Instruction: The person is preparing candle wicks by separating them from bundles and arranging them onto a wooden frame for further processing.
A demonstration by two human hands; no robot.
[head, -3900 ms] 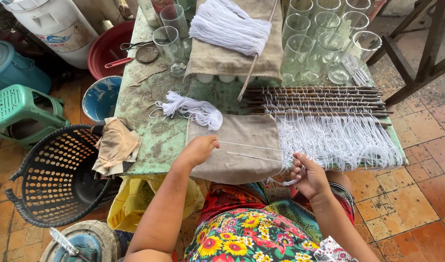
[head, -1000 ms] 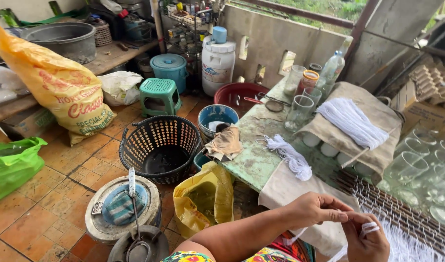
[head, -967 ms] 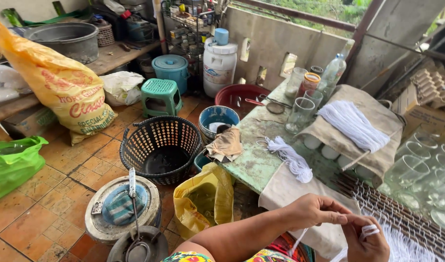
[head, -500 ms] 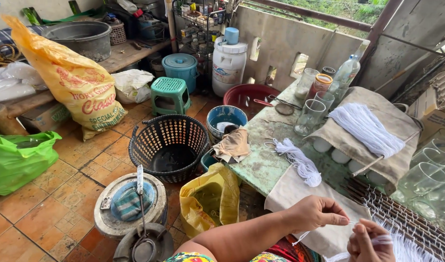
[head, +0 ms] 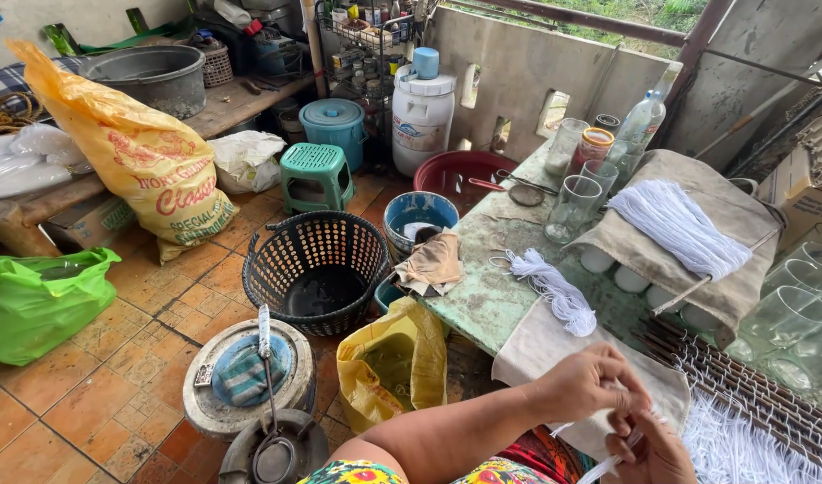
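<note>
My left hand [head: 590, 387] and my right hand [head: 651, 455] meet at the bottom right, just in front of the green table [head: 483, 300]. Both pinch a short length of white string [head: 608, 462] between the fingers. A beige cloth [head: 541, 345] hangs over the table edge right behind my hands. A small bundle of white string [head: 554, 289] lies on the table beyond it. To the right, dark sticks [head: 743, 385] carry a fringe of white string.
A bigger white skein [head: 675, 224] rests on a cloth over white cups. Drinking glasses [head: 577, 206] stand behind and at the right edge. On the tiled floor: a black basket [head: 314, 273], yellow bag [head: 389, 367], round stove [head: 250, 381], green stool [head: 314, 175], blue bowl [head: 417, 215], red basin [head: 465, 172].
The view swung from straight down on the table to the left over the floor. My hands came off the cloth and closed together on the string; the right hand has sunk lower.
</note>
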